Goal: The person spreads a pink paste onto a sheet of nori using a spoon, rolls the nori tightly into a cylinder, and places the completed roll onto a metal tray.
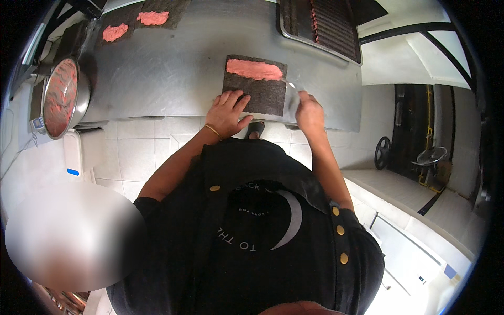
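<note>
A dark, square seaweed-like sheet [257, 97] lies on the steel table with a long strip of pink paste [249, 69] across its far part. My left hand [226, 113] rests with fingers spread on the sheet's near left corner. My right hand [310, 113], to the right of the sheet, is closed on a thin metal spreading knife [291, 84], whose tip is at the right end of the paste. Two more pink paste patches [153, 18] [115, 32] lie on dark sheets at the far left.
A steel bowl [80, 100] smeared with pink paste sits at the table's [168, 73] left edge. A metal tray [321, 41] with dark pieces is at the back right. Tiled floor shows below, with a dark wheel-like object [382, 152] at the right.
</note>
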Demonstrator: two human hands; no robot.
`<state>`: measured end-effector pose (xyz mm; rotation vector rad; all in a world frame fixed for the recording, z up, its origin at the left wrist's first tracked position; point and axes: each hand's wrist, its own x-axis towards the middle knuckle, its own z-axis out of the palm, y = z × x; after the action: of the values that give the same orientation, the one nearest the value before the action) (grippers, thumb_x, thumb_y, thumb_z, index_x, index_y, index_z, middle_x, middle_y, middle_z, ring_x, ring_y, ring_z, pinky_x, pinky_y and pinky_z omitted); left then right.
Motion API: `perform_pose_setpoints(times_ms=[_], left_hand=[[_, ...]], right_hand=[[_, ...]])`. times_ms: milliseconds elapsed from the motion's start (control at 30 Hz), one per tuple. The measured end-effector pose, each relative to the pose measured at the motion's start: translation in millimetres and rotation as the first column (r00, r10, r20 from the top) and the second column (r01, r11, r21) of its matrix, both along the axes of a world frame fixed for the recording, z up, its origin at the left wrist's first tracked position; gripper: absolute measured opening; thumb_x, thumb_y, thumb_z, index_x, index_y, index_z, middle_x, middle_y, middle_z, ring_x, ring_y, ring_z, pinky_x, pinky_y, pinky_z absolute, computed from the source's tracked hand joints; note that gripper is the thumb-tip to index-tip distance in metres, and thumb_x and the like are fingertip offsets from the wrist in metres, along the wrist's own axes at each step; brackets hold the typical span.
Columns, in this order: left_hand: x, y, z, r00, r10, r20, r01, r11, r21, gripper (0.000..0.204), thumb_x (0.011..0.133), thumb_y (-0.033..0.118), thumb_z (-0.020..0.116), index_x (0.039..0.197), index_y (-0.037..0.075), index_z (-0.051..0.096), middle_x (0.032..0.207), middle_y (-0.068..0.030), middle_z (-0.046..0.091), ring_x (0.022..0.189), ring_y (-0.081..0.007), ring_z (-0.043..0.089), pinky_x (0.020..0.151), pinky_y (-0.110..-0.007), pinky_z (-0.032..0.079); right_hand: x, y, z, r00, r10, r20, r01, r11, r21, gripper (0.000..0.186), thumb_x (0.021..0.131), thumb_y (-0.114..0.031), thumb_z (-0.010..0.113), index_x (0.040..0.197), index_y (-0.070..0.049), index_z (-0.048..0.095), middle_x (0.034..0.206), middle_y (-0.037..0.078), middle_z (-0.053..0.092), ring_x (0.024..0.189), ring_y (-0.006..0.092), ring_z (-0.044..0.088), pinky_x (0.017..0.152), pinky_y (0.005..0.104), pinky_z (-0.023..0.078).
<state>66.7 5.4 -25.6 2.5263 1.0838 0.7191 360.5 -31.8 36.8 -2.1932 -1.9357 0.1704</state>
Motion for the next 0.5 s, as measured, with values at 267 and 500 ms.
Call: perform_pose_setpoints(times_ms=[267,500], left_hand=[[2,2,-7,0.969,0.238,0.07,-0.242,0.968,0.063,0.044,0.087,0.04,0.08,0.12,0.012,0.072,0.131,-0.0113,0.059,0.128,-0.0363,0.052,0.109,-0.053,0.04],[0,-3,-9,0.925,0.361,0.116,-0.365,0.931,0.012,0.045,0.085,0.035,0.083,0.121,0.01,0.073,0.129,-0.0127,0.061,0.13,-0.0348,0.054,0.111,-0.05,0.043]], right_hand=[[4,28,57,0.978,0.208,0.015,-0.208,0.971,0.119,0.026,0.09,-0.004,0.062,0.115,-0.007,0.068,0.094,0.021,0.071,0.086,0.0427,0.07,0.076,0.0516,0.056],[-9,100,80,0.754,0.639,0.152,-0.618,0.768,-0.164,0.021,0.09,-0.012,0.062,0.109,-0.011,0.072,0.094,0.016,0.071,0.096,0.0374,0.071,0.081,0.0505,0.058]])
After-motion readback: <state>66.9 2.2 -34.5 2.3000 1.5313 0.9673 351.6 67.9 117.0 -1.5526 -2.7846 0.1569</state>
